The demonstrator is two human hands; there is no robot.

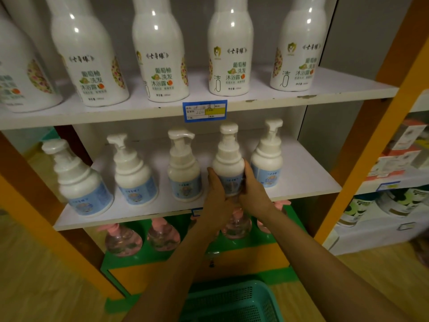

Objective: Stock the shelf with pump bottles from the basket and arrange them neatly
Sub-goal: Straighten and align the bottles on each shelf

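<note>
Both hands, left hand and right hand, clasp pump bottle between them on shelf.

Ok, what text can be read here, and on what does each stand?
"七草缘": tall white bottles, upper shelf.
"葡萄柚 洗发 沐浴露": same bottles' labels.
"洁": sides of the two rightmost.
"200", handwritten, uncertain: blue price tag; rest blurred.
The pump bottle gripped by left hand and right hand: label too blurred.

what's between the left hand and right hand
A white plastic pump bottle with a pale blue label, gripped by the left hand and right hand, seen in the head view.
</note>
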